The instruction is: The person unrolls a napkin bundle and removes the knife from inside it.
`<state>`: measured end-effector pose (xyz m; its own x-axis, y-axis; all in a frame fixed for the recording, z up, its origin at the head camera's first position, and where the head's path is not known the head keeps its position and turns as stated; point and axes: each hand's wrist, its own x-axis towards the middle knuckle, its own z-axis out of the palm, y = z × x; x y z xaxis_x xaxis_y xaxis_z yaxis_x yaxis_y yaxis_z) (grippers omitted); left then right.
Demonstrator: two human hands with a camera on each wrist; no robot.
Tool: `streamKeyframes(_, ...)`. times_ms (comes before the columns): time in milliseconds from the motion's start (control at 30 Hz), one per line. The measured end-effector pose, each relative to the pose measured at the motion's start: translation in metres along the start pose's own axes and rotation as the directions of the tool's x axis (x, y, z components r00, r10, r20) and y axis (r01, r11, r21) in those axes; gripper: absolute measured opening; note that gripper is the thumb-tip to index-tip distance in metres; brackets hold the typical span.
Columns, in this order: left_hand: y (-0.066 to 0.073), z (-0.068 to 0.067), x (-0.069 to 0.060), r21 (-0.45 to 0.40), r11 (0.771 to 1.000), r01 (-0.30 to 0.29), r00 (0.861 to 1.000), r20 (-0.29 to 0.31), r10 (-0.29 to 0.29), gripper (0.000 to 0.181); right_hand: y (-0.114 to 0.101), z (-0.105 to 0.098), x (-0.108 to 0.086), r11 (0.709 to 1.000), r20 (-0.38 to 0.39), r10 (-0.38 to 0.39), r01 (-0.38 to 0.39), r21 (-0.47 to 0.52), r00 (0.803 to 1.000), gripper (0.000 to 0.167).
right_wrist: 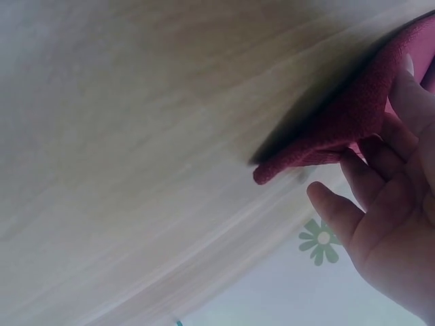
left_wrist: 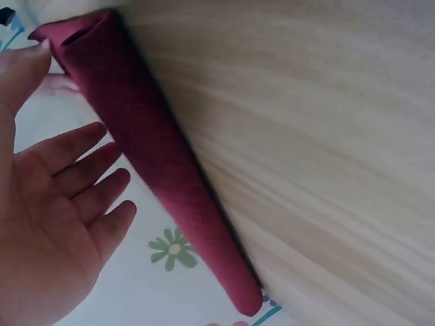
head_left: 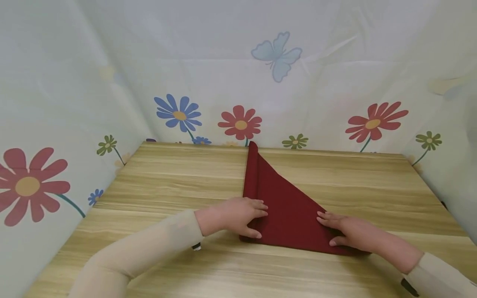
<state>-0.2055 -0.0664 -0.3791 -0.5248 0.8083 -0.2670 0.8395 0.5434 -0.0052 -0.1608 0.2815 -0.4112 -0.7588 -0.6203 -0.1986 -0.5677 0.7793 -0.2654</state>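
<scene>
A dark red cloth [head_left: 288,211] lies on the wooden table, folded into a triangle. Its left side forms a thick rolled or folded band [head_left: 251,174] that runs up to a narrow tip at the back. My left hand [head_left: 238,215] rests across the lower part of this band, fingers extended to the right. In the left wrist view the same band [left_wrist: 149,136] stretches past the spread fingers [left_wrist: 92,190]. Over at the right corner, my right hand [head_left: 350,231] lies on the cloth with fairly straight fingers. The right wrist view shows the thumb against the cloth's edge [right_wrist: 340,122].
The wood-grain table [head_left: 179,174] extends around the cloth on all sides. Behind it and at both sides hangs a pale sheet printed with flowers [head_left: 240,124] and a blue butterfly [head_left: 277,56].
</scene>
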Motion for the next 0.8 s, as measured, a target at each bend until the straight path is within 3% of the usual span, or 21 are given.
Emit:
streamKeyframes(200,-0.001,0.007,0.001,0.016,1.0,0.009,0.999,0.052,-0.01,0.06,0.002,0.001,-0.003,1.0,-0.013,0.006,-0.006,-0.004,1.0,0.065)
streamKeyframes(533,-0.004,0.008,-0.006,-0.033,0.999,-0.008,1.0,-0.015,0.008,0.055,0.011,0.004,-0.009,1.0,-0.026,0.009,-0.009,0.011,1.0,0.064)
streamKeyframes(800,-0.008,0.001,-0.017,-0.1,0.994,0.037,0.999,-0.019,-0.039,0.057,0.015,0.002,-0.013,0.999,-0.015,0.026,-0.025,0.045,1.0,0.064)
